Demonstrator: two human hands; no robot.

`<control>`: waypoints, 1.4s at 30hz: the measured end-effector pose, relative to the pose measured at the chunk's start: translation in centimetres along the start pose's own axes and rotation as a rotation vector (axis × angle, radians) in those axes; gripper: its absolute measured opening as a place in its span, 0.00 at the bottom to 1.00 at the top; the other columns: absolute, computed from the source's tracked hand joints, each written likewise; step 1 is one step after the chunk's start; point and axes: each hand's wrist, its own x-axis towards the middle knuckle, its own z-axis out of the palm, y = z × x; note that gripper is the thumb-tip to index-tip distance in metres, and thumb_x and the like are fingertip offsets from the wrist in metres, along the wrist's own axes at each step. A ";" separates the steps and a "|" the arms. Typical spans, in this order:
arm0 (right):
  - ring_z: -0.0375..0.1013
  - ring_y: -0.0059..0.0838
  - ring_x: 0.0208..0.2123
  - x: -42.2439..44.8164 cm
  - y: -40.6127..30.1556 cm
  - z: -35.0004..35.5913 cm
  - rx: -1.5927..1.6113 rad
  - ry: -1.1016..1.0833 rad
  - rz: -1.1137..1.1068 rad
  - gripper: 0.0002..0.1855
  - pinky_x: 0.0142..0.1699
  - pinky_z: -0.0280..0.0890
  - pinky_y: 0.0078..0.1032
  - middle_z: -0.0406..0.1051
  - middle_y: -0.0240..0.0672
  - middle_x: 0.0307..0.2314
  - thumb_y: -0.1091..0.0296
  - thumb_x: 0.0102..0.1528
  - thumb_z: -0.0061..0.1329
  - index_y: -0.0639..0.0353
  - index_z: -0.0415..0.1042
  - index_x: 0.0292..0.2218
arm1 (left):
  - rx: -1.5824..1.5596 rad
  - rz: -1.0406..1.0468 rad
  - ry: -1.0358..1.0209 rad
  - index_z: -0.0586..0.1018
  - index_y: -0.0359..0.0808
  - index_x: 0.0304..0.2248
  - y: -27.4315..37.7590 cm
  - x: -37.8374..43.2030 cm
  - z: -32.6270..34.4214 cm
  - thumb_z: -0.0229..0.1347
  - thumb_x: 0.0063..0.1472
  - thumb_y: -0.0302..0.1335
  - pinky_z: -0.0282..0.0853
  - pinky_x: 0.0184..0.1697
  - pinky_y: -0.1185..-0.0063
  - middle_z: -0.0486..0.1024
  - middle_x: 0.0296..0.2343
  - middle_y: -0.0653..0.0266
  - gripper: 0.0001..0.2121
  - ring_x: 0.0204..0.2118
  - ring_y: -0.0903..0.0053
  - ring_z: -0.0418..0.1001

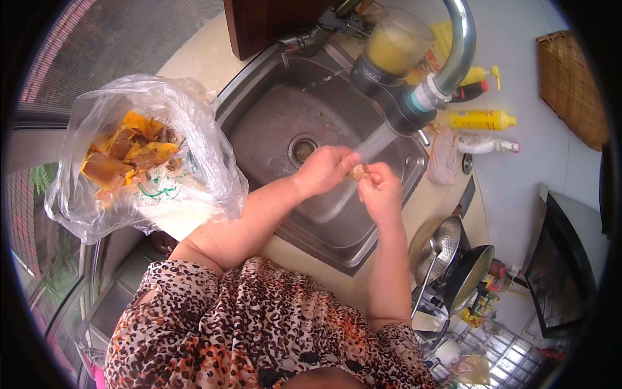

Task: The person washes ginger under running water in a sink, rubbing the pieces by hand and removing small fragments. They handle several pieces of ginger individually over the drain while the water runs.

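Over the stainless steel sink, my left hand and my right hand meet at their fingertips. Between them they grip a small, knobbly, light-brown piece that looks like ginger root. Fingers cover part of it. A spray of water falls beside my left fingers from the black head of the faucet filter. Below my left hand, the round drain sits in the sink floor.
A clear plastic bag of orange and brown peelings stands left of the sink. The curved metal faucet arches above its far right corner. Yellow bottles line the wall. A steel ladle and a wok sit at right.
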 end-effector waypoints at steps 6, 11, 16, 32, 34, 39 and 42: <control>0.63 0.17 0.15 -0.1 -0.9 0.0 0.281 -0.023 -0.078 0.11 0.21 0.58 0.16 0.67 0.32 0.16 0.81 0.55 0.41 0.64 0.61 0.42 | -0.415 -0.145 -0.194 0.73 0.33 0.43 0.3 0.2 -0.7 0.45 0.67 0.36 0.65 0.28 0.83 0.70 0.23 0.71 0.15 0.23 0.87 0.64; 0.64 0.16 0.17 -0.3 -1.4 1.1 0.310 0.056 -0.067 0.12 0.22 0.59 0.16 0.68 0.33 0.18 0.81 0.56 0.42 0.62 0.60 0.42 | -0.651 -0.102 -0.226 0.71 0.32 0.46 0.1 0.3 -0.5 0.45 0.67 0.32 0.66 0.33 0.85 0.71 0.29 0.72 0.14 0.27 0.89 0.65; 0.65 0.17 0.18 -0.3 -1.3 0.8 0.434 0.018 -0.054 0.13 0.24 0.61 0.15 0.70 0.35 0.22 0.82 0.55 0.41 0.62 0.59 0.43 | -0.702 -0.068 -0.234 0.71 0.33 0.47 0.5 0.1 -0.6 0.48 0.65 0.30 0.66 0.36 0.84 0.74 0.33 0.69 0.13 0.32 0.87 0.69; 0.61 0.16 0.21 -0.9 -1.0 0.9 0.537 0.013 -0.042 0.13 0.27 0.58 0.15 0.67 0.35 0.25 0.79 0.58 0.38 0.65 0.55 0.44 | -0.721 -0.036 -0.233 0.67 0.35 0.50 0.0 0.4 -0.7 0.53 0.58 0.19 0.65 0.33 0.84 0.73 0.37 0.69 0.20 0.33 0.86 0.69; 0.61 0.16 0.21 -0.8 -1.0 0.9 0.503 0.009 -0.047 0.12 0.26 0.57 0.15 0.66 0.34 0.24 0.80 0.57 0.38 0.65 0.55 0.44 | -0.687 -0.044 -0.240 0.67 0.35 0.50 0.2 0.4 -0.8 0.53 0.57 0.19 0.65 0.33 0.85 0.73 0.37 0.69 0.20 0.32 0.86 0.68; 0.61 0.15 0.20 -1.0 -1.0 0.3 0.499 -0.023 -0.040 0.11 0.26 0.57 0.15 0.67 0.33 0.23 0.81 0.56 0.39 0.65 0.57 0.41 | -0.684 -0.063 -0.278 0.70 0.34 0.49 0.5 0.2 -1.0 0.55 0.55 0.18 0.65 0.33 0.85 0.74 0.35 0.71 0.20 0.32 0.87 0.68; 0.61 0.14 0.19 -0.9 -1.0 0.1 0.411 -0.039 -0.001 0.10 0.23 0.56 0.16 0.66 0.32 0.21 0.81 0.56 0.40 0.65 0.58 0.40 | -0.662 -0.068 -0.260 0.72 0.34 0.47 0.5 0.2 -1.0 0.56 0.54 0.17 0.65 0.34 0.85 0.74 0.34 0.72 0.19 0.32 0.87 0.68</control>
